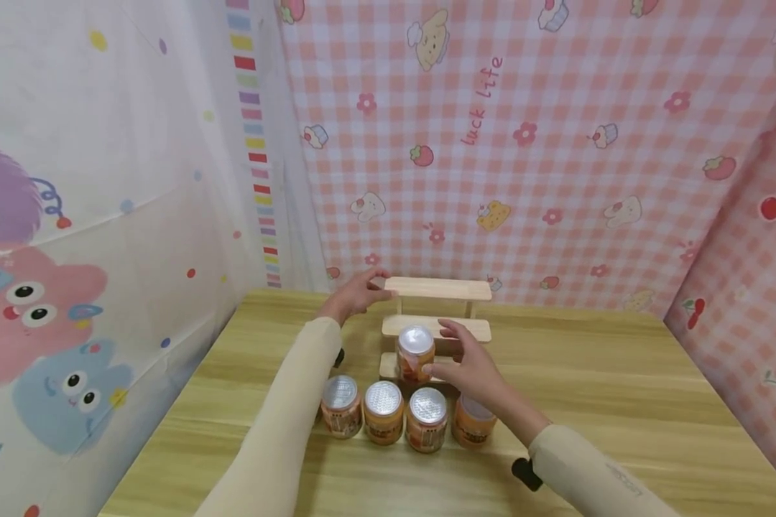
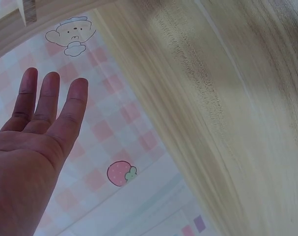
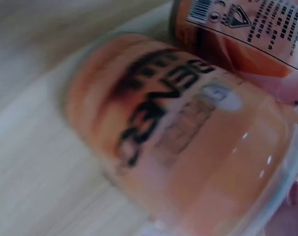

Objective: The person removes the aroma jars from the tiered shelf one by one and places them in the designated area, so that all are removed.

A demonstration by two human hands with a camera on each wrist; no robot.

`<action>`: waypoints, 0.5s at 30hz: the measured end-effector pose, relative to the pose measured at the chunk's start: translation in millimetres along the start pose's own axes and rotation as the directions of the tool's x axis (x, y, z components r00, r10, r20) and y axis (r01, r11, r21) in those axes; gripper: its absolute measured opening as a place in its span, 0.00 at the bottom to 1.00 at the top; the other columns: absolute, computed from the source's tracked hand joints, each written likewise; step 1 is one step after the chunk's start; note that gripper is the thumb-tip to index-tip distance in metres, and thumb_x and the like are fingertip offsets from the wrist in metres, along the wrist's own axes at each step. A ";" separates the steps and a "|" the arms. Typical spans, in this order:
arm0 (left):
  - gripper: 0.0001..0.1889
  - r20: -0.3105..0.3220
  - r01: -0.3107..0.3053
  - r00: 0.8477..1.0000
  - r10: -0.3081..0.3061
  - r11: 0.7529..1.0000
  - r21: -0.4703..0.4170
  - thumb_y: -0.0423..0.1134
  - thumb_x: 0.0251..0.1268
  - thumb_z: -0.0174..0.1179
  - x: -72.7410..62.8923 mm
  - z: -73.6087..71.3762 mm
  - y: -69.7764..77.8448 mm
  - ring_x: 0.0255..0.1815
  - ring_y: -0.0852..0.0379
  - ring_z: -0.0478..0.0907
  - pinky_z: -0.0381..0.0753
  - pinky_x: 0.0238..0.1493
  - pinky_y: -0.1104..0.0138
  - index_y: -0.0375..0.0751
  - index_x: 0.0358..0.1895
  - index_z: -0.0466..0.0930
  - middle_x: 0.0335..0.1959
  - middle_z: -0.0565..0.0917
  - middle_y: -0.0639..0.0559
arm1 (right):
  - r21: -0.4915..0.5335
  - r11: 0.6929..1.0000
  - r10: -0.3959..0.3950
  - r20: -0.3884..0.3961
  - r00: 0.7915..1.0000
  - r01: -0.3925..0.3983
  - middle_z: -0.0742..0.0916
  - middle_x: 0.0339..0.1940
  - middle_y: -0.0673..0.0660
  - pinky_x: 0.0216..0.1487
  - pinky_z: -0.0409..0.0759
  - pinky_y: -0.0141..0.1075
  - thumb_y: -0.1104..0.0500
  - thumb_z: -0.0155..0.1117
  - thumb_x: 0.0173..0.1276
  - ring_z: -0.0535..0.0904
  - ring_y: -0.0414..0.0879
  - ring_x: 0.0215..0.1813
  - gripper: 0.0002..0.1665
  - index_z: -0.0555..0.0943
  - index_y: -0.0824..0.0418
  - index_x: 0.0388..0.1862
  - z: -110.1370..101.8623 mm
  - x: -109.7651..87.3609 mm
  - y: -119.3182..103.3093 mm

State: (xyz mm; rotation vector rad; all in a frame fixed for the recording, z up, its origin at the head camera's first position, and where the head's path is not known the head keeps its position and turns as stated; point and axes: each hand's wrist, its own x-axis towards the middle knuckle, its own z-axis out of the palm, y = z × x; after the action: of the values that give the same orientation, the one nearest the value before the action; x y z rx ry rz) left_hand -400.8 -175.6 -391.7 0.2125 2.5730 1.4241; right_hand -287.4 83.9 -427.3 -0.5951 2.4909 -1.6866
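A three-step wooden rack [image 1: 437,327] stands at the back middle of the table. My left hand [image 1: 361,291] rests against the left end of its top board [image 1: 440,288], and the left wrist view shows the left hand [image 2: 36,142] with straight fingers. My right hand [image 1: 465,366] grips an orange can with a silver lid [image 1: 416,352], held upright at the lowest step. In the right wrist view this can [image 3: 188,147] fills the frame, blurred. A row of several matching cans [image 1: 384,411] stands on the table in front of the rack.
The wooden table [image 1: 621,402] is walled by a pink checked cloth [image 1: 556,158] at the back and right and a white cartoon cloth [image 1: 71,251] on the left. Another can [image 3: 247,34] shows at the top of the right wrist view.
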 end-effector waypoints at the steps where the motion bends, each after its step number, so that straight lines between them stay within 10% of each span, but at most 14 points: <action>1: 0.24 -0.001 -0.004 1.000 0.004 1.000 0.003 0.49 0.69 0.63 0.3 0.5 -0.3 0.62 0.42 0.72 0.76 0.53 0.49 0.49 0.64 0.70 0.63 0.75 0.36 | -0.003 1.000 0.002 0.000 1.000 -0.002 0.72 0.68 0.66 0.62 0.73 0.55 0.59 0.78 0.58 0.73 0.62 0.65 0.50 0.62 0.61 0.75 5.1 4.6 -1.6; 8: 0.23 -0.002 -0.004 1.000 0.004 1.000 0.007 0.48 0.69 0.63 -2.2 4.3 -6.5 0.63 0.42 0.72 0.77 0.53 0.47 0.49 0.63 0.70 0.63 0.75 0.37 | -0.132 0.991 0.019 -0.030 0.999 -0.022 0.82 0.57 0.57 0.49 0.80 0.44 0.61 0.81 0.53 0.80 0.49 0.51 0.46 0.70 0.58 0.71 28.1 18.6 -1.3; 15: 0.23 -0.013 -0.021 1.000 0.021 1.000 0.006 0.48 0.70 0.62 -1.7 2.3 -3.2 0.62 0.41 0.73 0.76 0.53 0.48 0.50 0.64 0.70 0.62 0.75 0.37 | -0.033 0.999 0.020 -0.092 0.996 -0.023 0.81 0.56 0.57 0.43 0.82 0.40 0.63 0.82 0.52 0.82 0.50 0.48 0.45 0.72 0.58 0.69 15.6 14.5 -1.4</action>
State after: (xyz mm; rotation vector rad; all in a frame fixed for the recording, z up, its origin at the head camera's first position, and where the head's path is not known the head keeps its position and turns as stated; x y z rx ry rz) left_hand -398.7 -175.8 -395.4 0.2322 2.5930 1.4296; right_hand -296.1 64.6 -430.0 -0.5028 2.5838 -1.7042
